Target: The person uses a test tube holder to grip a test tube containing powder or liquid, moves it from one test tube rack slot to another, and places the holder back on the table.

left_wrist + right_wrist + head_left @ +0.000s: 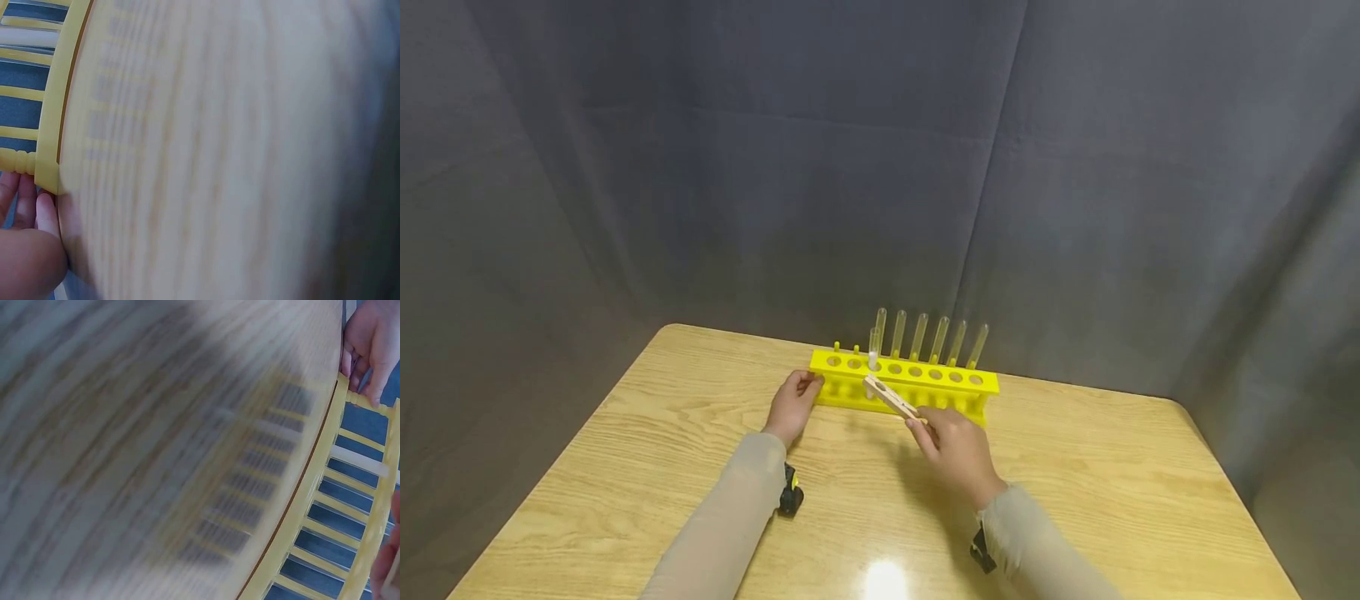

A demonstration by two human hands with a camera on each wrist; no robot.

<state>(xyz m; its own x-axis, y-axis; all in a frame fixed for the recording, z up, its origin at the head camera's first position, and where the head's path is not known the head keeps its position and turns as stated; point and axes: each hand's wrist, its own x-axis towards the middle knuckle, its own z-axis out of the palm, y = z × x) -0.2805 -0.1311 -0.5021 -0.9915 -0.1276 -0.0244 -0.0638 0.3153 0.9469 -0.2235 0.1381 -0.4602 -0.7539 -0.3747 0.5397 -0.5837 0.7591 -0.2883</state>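
A yellow test tube rack [988, 383] stands toward the table's back. My left hand [793, 407] grips its left end, with fingertips around the end post, as both wrist views show. My right hand [958, 450] holds a wooden test tube clamp [891, 396], whose tip points up and left in front of the rack. Close behind that tip, a test tube with white contents [873, 358] stands upright in a hole; whether the clamp touches it I cannot tell. In the right wrist view, only part of my right hand [382, 569] shows at the edge.
Several clear test tubes [919, 336] sit upside down on the pegs along the rack's back. Two bare pegs [837, 347] stick up at its left. Grey curtains [820, 208] hang behind the wooden table [647, 467].
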